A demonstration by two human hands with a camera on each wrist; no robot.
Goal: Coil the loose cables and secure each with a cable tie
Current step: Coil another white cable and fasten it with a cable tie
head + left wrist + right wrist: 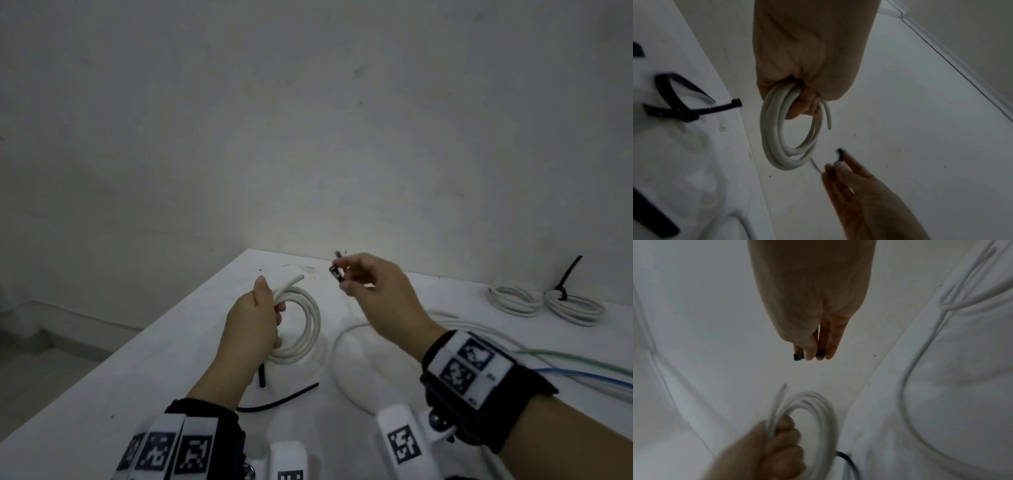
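From the head camera, the left hand [251,318] is closed in a fist round one side of a white cable coil [301,325], thumb up, and holds it above the white table [171,359]. The coil's ring faces roughly toward the camera, and its free end sticks out past the thumb, pointing up and to the right. The right hand [376,291] is just to the right of the coil, apart from it, and pinches a black cable tie [336,270] between thumb and fingertips; the visible part of the tie runs up and slightly left from the fingers. On the table below the hands lie two more black ties [284,397], a loose white cable [342,342] in a wide loop, and green and blue cables [582,368] at the right edge. Two coiled white cables [544,301] lie far right near the wall, one of them with a black tie standing up from it.

From the left wrist, the fingers wrap the top of the coil [785,138], which hangs downward as an upright ring with its short free end curving down on the right. The right hand [855,186] is below it, its fingertips nipped on the dark tie [839,154].

From the right wrist, thumb and fingers [809,352] pinch the tie [798,356], whose ends show on either side of the thumb. The left hand [766,451] grips the coil [818,410] below, blurred.
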